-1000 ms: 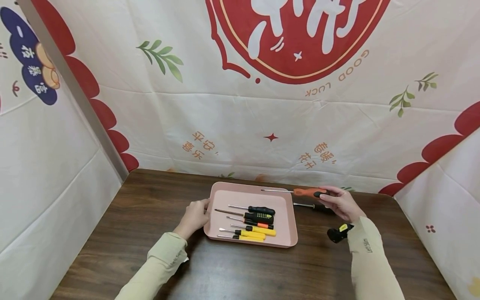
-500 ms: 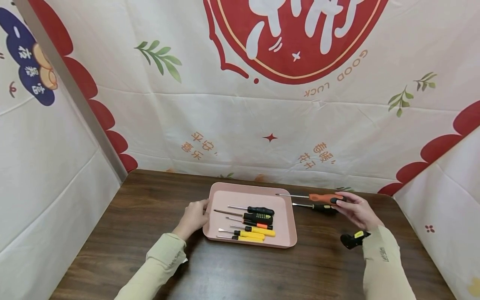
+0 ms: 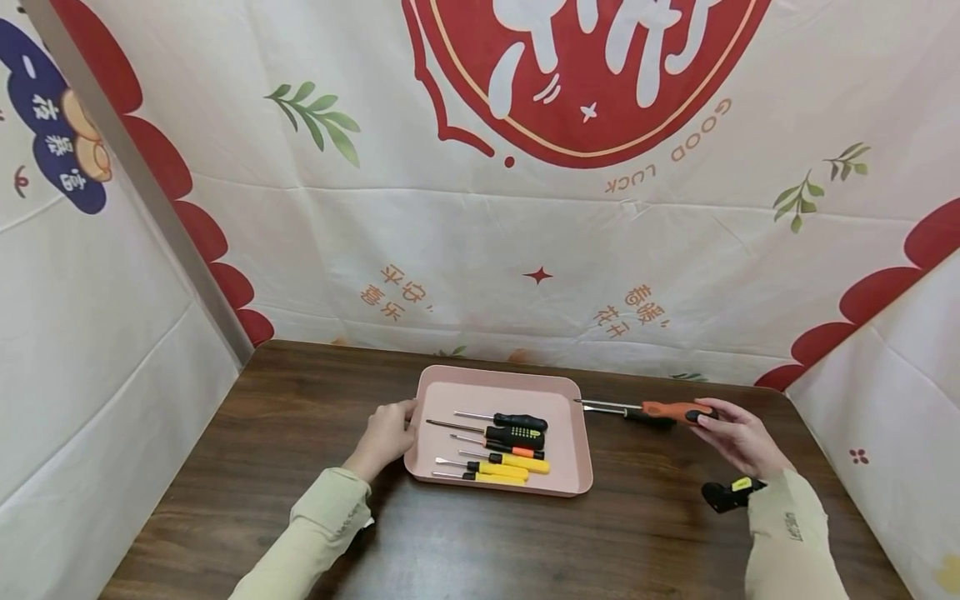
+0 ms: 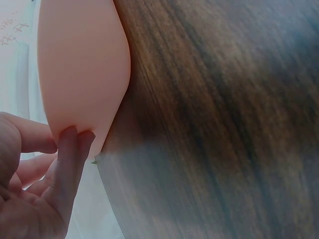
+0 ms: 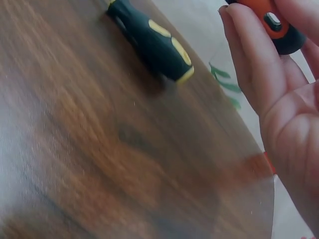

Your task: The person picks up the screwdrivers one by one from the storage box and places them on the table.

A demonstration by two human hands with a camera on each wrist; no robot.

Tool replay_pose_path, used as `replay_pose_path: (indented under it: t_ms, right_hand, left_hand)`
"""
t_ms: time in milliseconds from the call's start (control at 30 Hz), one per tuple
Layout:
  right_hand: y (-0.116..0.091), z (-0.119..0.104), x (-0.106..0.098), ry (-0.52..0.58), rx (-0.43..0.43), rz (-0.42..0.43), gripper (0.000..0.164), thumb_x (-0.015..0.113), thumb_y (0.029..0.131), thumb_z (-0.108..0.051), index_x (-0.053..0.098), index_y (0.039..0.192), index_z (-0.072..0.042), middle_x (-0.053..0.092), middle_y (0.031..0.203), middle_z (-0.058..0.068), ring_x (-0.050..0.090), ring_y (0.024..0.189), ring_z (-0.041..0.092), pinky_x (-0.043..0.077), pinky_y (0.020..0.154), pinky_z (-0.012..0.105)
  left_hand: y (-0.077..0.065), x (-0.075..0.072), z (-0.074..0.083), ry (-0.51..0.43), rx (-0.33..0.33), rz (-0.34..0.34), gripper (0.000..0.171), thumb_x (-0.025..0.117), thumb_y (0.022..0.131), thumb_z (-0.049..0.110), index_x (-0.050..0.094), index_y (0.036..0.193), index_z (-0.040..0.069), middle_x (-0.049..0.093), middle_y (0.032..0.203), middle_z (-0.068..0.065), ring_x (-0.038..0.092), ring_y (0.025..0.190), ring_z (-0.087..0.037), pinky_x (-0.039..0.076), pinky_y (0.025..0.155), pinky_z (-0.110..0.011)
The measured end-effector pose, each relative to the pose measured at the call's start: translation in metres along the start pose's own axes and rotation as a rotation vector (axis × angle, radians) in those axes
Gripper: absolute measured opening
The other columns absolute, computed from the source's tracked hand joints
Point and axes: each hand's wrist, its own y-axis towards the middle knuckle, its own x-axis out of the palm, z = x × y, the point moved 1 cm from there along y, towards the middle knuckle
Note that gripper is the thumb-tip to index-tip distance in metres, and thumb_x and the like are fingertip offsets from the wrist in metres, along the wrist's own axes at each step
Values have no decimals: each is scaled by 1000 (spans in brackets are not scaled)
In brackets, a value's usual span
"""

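My right hand (image 3: 746,437) holds an orange-and-black screwdriver (image 3: 675,412) by the end of its handle, the shaft pointing left toward the tray's right rim. Just behind it on the table lies a black screwdriver with yellow patches (image 5: 154,45), partly covered by the orange one in the head view. With thumb and fingers my left hand (image 3: 386,437) pinches the left rim of a pink tray (image 4: 84,59). Inside the tray, several screwdrivers lie side by side, shafts to the left: black-handled ones (image 3: 514,437) toward the back, yellow-handled ones (image 3: 525,462) toward the front.
The dark wood table (image 3: 480,542) spreads in front of and on both sides of the tray. A printed white cloth (image 3: 465,242) hangs behind the table's back edge. Beside my right wrist is a black device with a yellow label (image 3: 731,494).
My right hand has carried the orange screwdriver rightward and toward me, from over the tray's back right rim to above the table. My left hand stays on the tray.
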Motion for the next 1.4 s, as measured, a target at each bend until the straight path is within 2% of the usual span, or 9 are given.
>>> replay_pose_path:
  t_ms: [233, 367, 467, 733, 833, 933, 967, 1200, 1400]
  right_hand:
    - [-12, 7, -12, 47, 3, 1, 44, 32, 92, 13, 65, 110, -9, 56, 103, 0, 63, 94, 19, 48, 81, 29]
    - [-16, 10, -16, 40, 8, 32, 45, 31, 92, 13, 66, 108, -11, 56, 102, 0, 63, 92, 19, 49, 79, 28]
    - [-17, 11, -18, 40, 10, 23, 45, 32, 92, 12, 66, 109, -11, 56, 101, 0, 63, 92, 18, 49, 80, 28]
    - [-14, 20, -33, 69, 21, -52, 36, 42, 91, 6, 64, 112, -12, 59, 105, 1, 63, 95, 19, 47, 82, 29]
    - [-14, 22, -37, 34, 31, -51, 33, 46, 91, 3, 64, 112, -15, 59, 105, -2, 62, 96, 17, 47, 83, 27]
    - [-15, 23, -37, 35, 42, -46, 33, 44, 91, 3, 64, 111, -13, 59, 105, -1, 62, 96, 17, 47, 83, 28]
    - [-16, 22, -33, 20, 55, -19, 34, 44, 92, 3, 66, 109, -15, 60, 103, -2, 63, 94, 15, 48, 82, 28]
    - [-14, 24, -28, 62, 85, -40, 44, 31, 93, 11, 65, 110, -12, 60, 105, 1, 62, 96, 18, 47, 83, 30]
    - [-12, 26, -29, 61, 79, -28, 43, 34, 91, 13, 66, 108, -11, 61, 103, 2, 63, 94, 18, 48, 81, 30]
  left_hand:
    - [0, -1, 1, 4, 13, 4, 41, 58, 73, -3, 59, 115, -5, 67, 94, -16, 62, 73, -19, 50, 61, -35]
    - [0, -1, 2, 15, 19, 10, 41, 59, 73, -3, 60, 114, -5, 68, 92, -16, 62, 72, -19, 51, 61, -35]
    - [0, -1, 2, 17, 25, 14, 41, 59, 73, -3, 60, 114, -5, 68, 92, -16, 62, 72, -20, 51, 61, -36]
    - [0, 0, 2, 26, 29, 22, 41, 58, 72, -3, 61, 113, -5, 68, 91, -14, 61, 74, -21, 50, 64, -40]
    - [0, 0, 2, 32, 36, 27, 40, 59, 72, -3, 61, 112, -5, 68, 90, -14, 61, 74, -21, 50, 64, -41]
    - [0, 0, 1, 33, 32, 25, 40, 59, 72, -3, 61, 112, -5, 68, 91, -14, 62, 75, -21, 50, 65, -41]
    - [0, -1, 1, 32, 29, 22, 40, 59, 72, -3, 61, 112, -5, 68, 92, -14, 62, 75, -21, 50, 65, -40]
    - [0, -2, 1, 29, 16, 15, 40, 59, 73, -3, 60, 113, -5, 68, 93, -15, 63, 76, -22, 51, 64, -39]
    - [0, -2, 3, 27, 24, 23, 40, 58, 73, -3, 61, 112, -5, 68, 94, -16, 60, 74, -21, 50, 64, -40]
